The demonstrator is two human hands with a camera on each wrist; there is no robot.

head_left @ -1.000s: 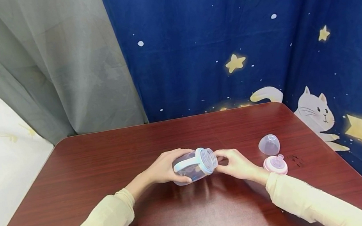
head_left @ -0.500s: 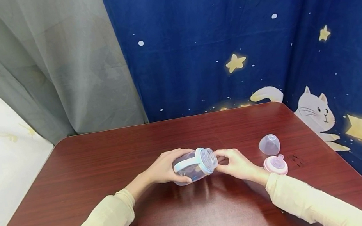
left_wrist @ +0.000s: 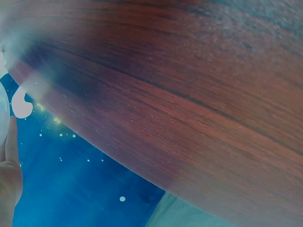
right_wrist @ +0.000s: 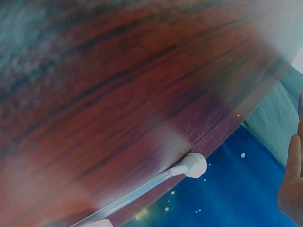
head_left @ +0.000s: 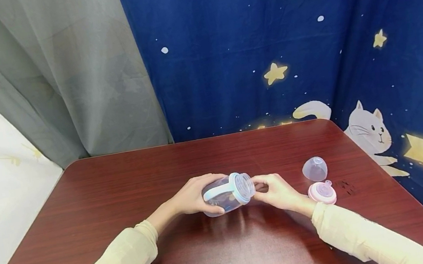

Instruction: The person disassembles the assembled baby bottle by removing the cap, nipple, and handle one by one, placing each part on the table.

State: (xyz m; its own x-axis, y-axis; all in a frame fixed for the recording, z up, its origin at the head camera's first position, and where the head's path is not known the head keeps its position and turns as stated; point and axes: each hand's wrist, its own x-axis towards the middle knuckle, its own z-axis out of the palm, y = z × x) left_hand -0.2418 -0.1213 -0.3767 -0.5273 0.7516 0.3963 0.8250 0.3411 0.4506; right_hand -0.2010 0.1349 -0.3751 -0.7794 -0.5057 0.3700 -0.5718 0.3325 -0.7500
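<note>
A clear baby bottle (head_left: 227, 196) with a pale blue collar and handle lies tilted on its side in the head view, its uncapped threaded mouth facing right. My left hand (head_left: 200, 194) grips the bottle's body from the left, thumb in front and fingers over the top. At the mouth, the curled fingers and thumb of my right hand (head_left: 276, 191) pinch the rim. Right of that hand sits a pink nipple cap (head_left: 322, 193), partly behind the right forearm. A clear straw (right_wrist: 137, 191) with a white weighted end (right_wrist: 194, 165) shows in the right wrist view.
Just behind the nipple cap stands a clear dome cover (head_left: 315, 169). Dark marks (head_left: 346, 187) show on the tabletop to its right. The reddish-brown table (head_left: 139, 175) ends at a back edge before grey and blue curtains (head_left: 224, 56).
</note>
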